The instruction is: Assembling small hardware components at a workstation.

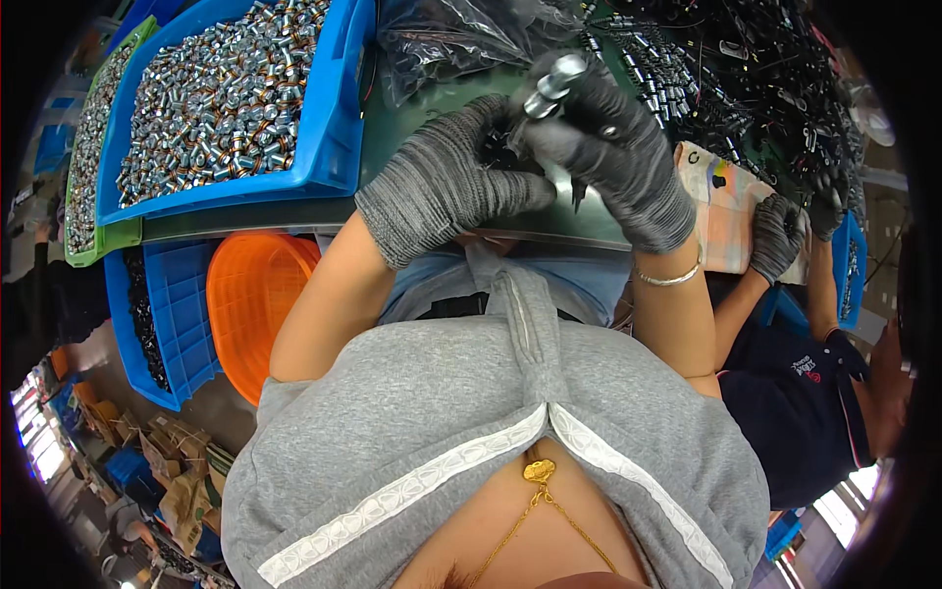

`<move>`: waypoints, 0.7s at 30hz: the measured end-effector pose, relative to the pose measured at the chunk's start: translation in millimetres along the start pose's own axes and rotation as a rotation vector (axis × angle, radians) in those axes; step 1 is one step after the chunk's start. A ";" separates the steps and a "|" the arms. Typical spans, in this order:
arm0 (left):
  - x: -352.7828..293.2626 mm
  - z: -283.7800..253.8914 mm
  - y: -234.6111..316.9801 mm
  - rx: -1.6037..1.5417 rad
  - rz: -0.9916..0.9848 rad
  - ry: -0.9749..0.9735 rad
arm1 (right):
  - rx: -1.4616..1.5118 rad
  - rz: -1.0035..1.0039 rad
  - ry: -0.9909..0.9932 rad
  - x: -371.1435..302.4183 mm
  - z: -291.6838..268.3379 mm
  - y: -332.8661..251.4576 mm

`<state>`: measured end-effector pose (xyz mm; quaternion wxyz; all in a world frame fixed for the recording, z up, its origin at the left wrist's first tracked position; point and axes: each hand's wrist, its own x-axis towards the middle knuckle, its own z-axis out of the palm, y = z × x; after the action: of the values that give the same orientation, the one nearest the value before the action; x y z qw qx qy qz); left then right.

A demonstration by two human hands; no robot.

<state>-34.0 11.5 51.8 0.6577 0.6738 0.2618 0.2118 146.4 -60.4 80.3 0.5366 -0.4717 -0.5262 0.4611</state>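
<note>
Both hands wear grey knitted gloves and meet over the green tabletop (412, 128). My right hand (623, 157) is closed around shiny metal cylindrical parts (554, 86), which stick up past its fingers; that hand is partly smeared by motion. Beside it, my left hand (446, 182) is curled, fingertips against something dark and small between the two hands that I cannot make out. A dark pointed end (578, 192) hangs below my right hand.
A blue bin (339, 128) full of small metal fittings stands at the left, a green bin (98, 240) beyond it. Clear plastic bags (442, 44) lie at the back. Rows of metal cylinders (657, 74) and black parts spread rightward, where a co-worker's gloved hand (777, 236) rests near a cloth (721, 221).
</note>
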 end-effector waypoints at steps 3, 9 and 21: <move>-1.4 -1.3 0.3 0.147 -0.113 -0.069 | -0.313 -0.068 0.004 -5.0 2.1 13.9; -19.6 -6.6 -2.4 0.075 -0.076 0.093 | -0.158 -0.048 0.023 -5.7 -10.0 7.7; -43.9 -26.1 -10.8 0.240 -0.106 0.045 | 0.319 -0.502 0.427 25.1 -3.3 53.0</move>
<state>-85.3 4.0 44.7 0.5765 0.7281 0.3351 0.1587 150.2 -28.8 31.0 0.7975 -0.3240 -0.4233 0.2825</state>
